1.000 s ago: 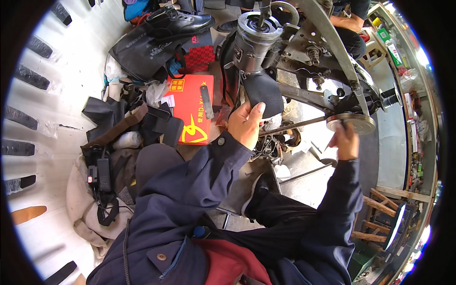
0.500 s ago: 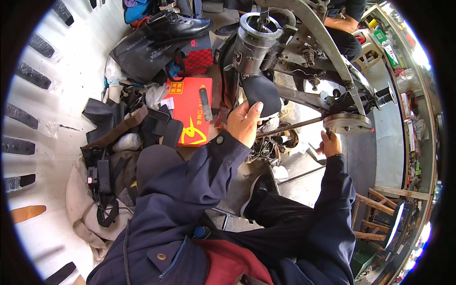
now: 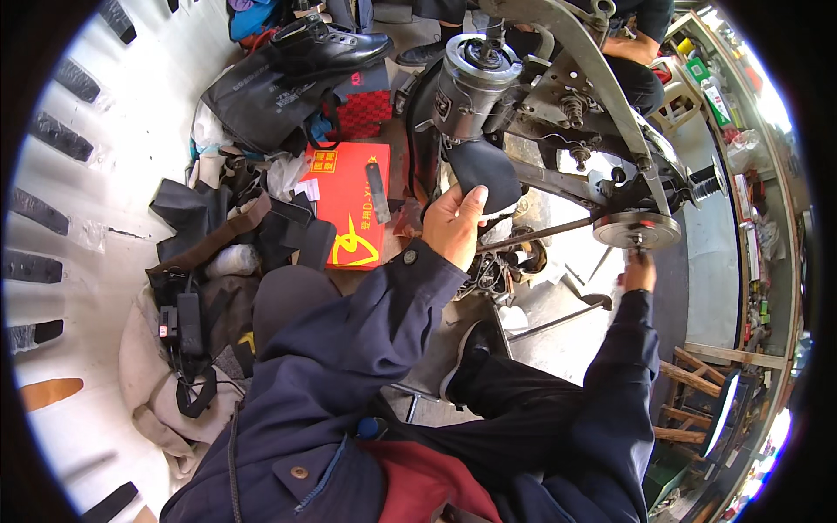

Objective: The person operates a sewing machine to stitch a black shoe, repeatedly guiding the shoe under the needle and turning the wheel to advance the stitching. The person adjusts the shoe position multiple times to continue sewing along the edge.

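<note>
My left hand (image 3: 453, 227) pinches the lower edge of a piece of black leather (image 3: 488, 177) between thumb and fingers. The leather hangs curved just under the metal cylinder (image 3: 471, 87) of a hand-cranked sewing machine (image 3: 610, 96); where it meets the machine is hidden. My right hand (image 3: 640, 272) is closed at the crank handle below the rim of the machine's round metal wheel (image 3: 636, 229). Most of the handle is covered by the fingers. Near my left hand, a dark flat blade-like tool (image 3: 377, 193) lies on a red box (image 3: 336, 231).
Black shoe (image 3: 331, 48) and bag (image 3: 253, 100) lie at the far left. Leather scraps (image 3: 187, 218) and a beige cloth (image 3: 144, 375) are beside my left knee. A person's arm (image 3: 632, 48) shows behind the machine. Wooden stool (image 3: 693, 392) and crowded shelves (image 3: 758, 218) line the right.
My right hand has swung right around the wheel's lower rim, and the wheel's handle has turned with it. The machine's cylinder and the leather have shifted slightly; my left hand keeps its grip.
</note>
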A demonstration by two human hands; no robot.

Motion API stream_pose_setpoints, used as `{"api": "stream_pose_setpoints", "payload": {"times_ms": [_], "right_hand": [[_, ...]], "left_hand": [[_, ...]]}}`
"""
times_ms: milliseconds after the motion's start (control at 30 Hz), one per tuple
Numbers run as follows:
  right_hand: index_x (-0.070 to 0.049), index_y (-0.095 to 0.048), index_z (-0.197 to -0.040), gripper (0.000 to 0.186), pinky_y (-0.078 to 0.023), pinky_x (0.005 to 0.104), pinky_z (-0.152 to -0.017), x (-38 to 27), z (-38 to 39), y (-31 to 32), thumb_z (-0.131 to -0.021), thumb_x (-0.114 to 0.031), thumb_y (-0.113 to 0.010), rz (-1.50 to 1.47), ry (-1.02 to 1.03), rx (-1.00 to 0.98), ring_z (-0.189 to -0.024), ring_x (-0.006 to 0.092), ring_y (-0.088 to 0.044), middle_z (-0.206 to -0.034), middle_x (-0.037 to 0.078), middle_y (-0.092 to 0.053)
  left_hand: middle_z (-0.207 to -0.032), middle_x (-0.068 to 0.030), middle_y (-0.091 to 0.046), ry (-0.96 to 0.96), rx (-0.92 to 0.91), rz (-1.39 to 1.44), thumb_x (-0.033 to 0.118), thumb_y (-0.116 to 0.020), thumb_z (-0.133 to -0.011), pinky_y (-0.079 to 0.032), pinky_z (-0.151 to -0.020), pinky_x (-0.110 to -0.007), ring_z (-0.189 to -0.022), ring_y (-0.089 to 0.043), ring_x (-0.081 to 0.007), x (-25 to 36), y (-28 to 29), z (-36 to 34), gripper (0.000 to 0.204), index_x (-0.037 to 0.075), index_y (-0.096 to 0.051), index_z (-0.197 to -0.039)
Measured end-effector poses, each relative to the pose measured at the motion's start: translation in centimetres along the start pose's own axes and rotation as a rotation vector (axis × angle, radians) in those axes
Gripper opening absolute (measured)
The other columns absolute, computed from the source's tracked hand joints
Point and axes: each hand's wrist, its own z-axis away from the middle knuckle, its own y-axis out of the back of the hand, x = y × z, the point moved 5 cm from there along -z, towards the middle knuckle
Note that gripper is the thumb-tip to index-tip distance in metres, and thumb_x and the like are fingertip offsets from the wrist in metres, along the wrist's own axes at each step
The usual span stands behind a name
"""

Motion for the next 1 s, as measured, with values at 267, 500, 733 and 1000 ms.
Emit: {"api": "stream_pose_setpoints", "payload": {"times_ms": [267,500,733,1000], "right_hand": [[-0.001,-0.060,-0.095,0.019,-0.042,0.0255,-0.041,-11.3,6.6,-2.2,-0.094,-0.020,-0.059,-0.237,0.215,-0.311,-0.044,0.0118,-0.052,-0.061,0.003,-0.051],[-0.002,-0.062,-0.090,0.018,-0.036,0.0269,-0.037,-4.7,0.1,4.7,-0.094,-0.020,-0.062,-0.040,0.141,0.171,-0.040,0.0119,-0.046,-0.061,0.003,-0.051],[0.002,-0.054,-0.106,0.028,-0.043,0.0296,-0.036,-2.9,5.2,-6.2,-0.093,-0.023,-0.057,0.050,-0.093,-0.421,-0.040,0.0166,-0.054,-0.057,0.005,-0.051],[-0.003,-0.062,-0.090,0.019,-0.040,0.0230,-0.040,-11.1,3.6,3.3,-0.094,-0.022,-0.059,-0.183,0.192,-0.039,-0.043,0.0085,-0.047,-0.060,0.000,-0.050]], "left_hand": [[-0.093,0.0007,-0.067,-0.059,-0.003,-0.029,0.027,-0.057,-0.099,-0.046,-0.072,-0.024,-0.078,-0.056,-0.0058,0.2,-0.1,0.2,0.031,0.001,-0.065,-0.113],[-0.093,0.0009,-0.068,-0.026,0.014,-0.001,0.027,-0.057,-0.099,-0.046,-0.071,-0.024,-0.077,-0.056,-0.0060,0.1,0.1,-0.1,0.030,0.001,-0.065,-0.113],[-0.093,0.0006,-0.067,-0.022,0.007,0.023,0.026,-0.055,-0.099,-0.046,-0.072,-0.024,-0.077,-0.056,-0.0065,0.1,0.2,-0.1,0.030,0.000,-0.066,-0.110],[-0.084,0.0021,-0.063,-0.022,0.013,0.058,0.025,-0.055,-0.100,-0.044,-0.067,-0.024,-0.071,-0.052,-0.0060,-0.3,0.6,-0.6,0.028,0.000,-0.066,-0.104]]}}
